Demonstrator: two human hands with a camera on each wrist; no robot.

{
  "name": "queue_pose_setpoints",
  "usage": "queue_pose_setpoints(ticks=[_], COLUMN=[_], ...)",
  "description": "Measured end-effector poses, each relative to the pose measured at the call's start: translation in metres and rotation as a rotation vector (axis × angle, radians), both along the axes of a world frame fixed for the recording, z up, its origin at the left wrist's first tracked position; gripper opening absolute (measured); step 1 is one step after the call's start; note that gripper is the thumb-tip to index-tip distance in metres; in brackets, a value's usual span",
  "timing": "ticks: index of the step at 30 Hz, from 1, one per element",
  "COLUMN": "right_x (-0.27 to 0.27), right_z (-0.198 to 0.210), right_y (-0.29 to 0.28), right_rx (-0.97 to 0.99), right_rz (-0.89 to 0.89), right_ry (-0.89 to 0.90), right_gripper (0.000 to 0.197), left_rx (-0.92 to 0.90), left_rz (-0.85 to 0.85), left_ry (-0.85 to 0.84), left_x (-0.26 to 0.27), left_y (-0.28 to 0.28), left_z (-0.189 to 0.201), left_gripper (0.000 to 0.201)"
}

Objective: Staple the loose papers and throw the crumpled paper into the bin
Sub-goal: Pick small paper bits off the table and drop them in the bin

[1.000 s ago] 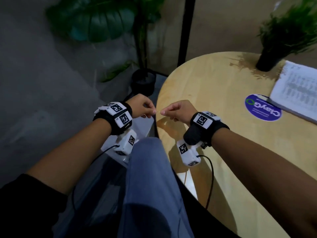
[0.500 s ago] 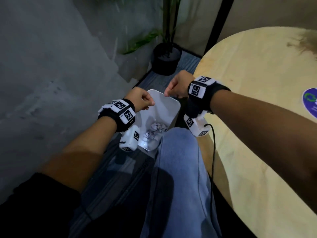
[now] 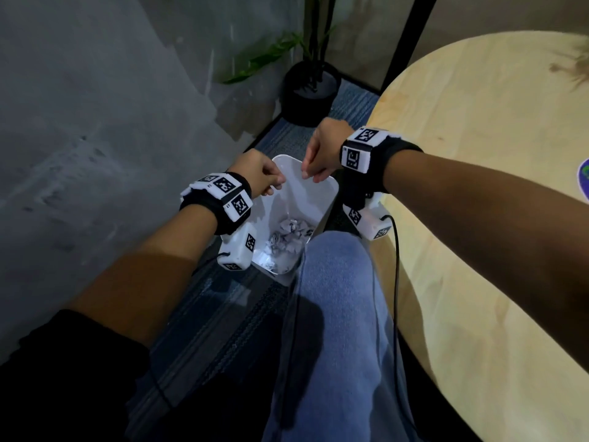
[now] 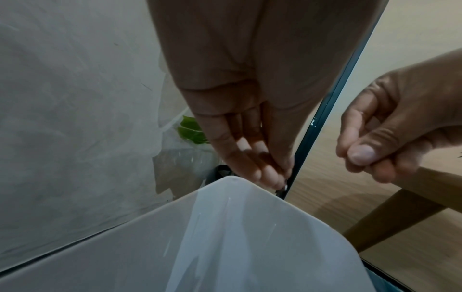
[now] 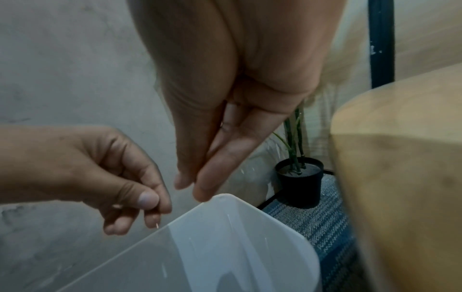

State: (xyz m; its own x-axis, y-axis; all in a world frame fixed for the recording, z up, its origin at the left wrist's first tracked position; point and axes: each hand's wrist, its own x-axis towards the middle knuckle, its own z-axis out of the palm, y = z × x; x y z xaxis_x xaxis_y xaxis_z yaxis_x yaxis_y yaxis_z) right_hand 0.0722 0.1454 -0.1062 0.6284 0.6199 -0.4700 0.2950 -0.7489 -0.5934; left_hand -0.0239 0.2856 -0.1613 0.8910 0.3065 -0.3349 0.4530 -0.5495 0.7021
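Note:
The white bin stands on the floor between the wall and the table, and crumpled paper lies at its bottom. Both hands hover just above its far rim. My left hand has curled fingers, thumb pressed to the index fingertip; in the right wrist view a tiny pale sliver sticks out below the left hand. My right hand points down over the bin, thumb against the fingertips, with nothing visible in it. The wrist views show the bin's rim right under the fingertips. No loose papers or stapler are in view.
The round wooden table is on the right, with a blue sticker at the frame edge. A black potted plant and a dark post stand behind the bin. My jeans-clad leg is near the bin; a grey wall is on the left.
The view has swung from the table down to the bin. Both hands moved left from the table's edge to above the bin, and have drawn slightly apart.

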Motion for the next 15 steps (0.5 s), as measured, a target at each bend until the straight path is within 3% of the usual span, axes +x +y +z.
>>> queue_pose_setpoints(ticks=[8,12,15], right_x=[-0.006,-0.008,-0.008], right_z=[-0.001,0.003,0.004], right_y=[0.009,0.009,0.01], right_rx=[-0.094,-0.113,-0.121], right_rz=[0.164,0.193,0.223], right_ry=[-0.172,-0.156,-0.154], right_gripper=[0.015,0.007,0.01], left_rx=[0.001,0.118,0.157], left_rz=[-0.007,-0.045,-0.037], left_ry=[0.09,0.092,0.071], left_x=[-0.001,-0.002,-0.002], left_y=[-0.003,-0.004,-0.005], left_z=[0.007,0.014,0.016], left_gripper=[0.02,0.041,0.036])
